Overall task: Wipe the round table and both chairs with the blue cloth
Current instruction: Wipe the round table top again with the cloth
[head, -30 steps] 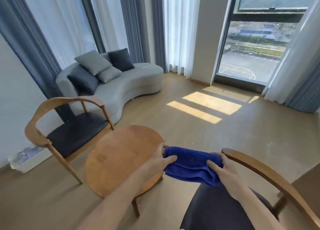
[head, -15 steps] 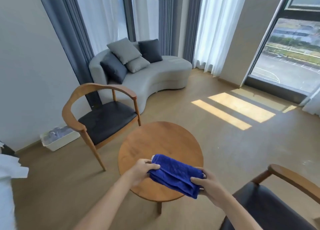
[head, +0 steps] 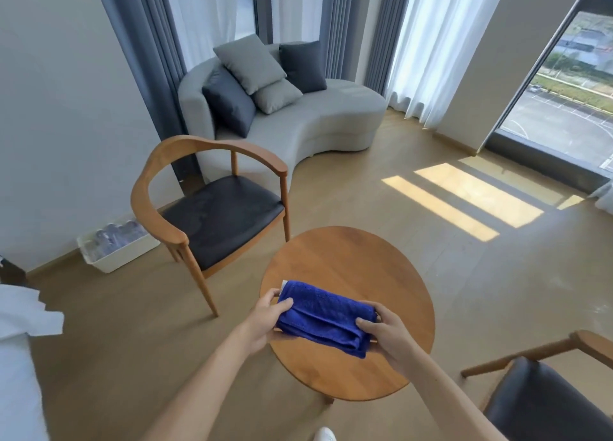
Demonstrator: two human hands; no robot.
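- The blue cloth (head: 323, 318) is folded into a thick oblong and held over the near left part of the round wooden surface (head: 358, 268); whether it touches the wood cannot be told from this angle.
- The left hand (head: 265, 321) grasps the cloth's left end, thumb on top and fingers curled underneath.
- The right hand (head: 386, 333) grasps the cloth's right end in the same way, thumb lying over the folded edge.
- A small white tag shows at the cloth's far left corner.
- Both bare forearms reach in from the bottom of the view toward the surface.
- A wooden armchair (head: 212, 205) with a curved back rail and a dark seat stands to the left of the surface, just beyond its edge.
- A second chair (head: 547, 397) of the same kind sits at the lower right, only partly in view, with its arm rail and dark seat showing.
- A curved grey sofa (head: 315, 122) stands behind the first chair, carrying light and dark cushions.
- A white tray (head: 112, 248) with clear wrapped contents lies on the floor by the left wall.
- Sunlight falls in bright strips on the wooden floor (head: 464, 202) near the large window (head: 564, 102).
- Grey and sheer white curtains hang along the far wall.
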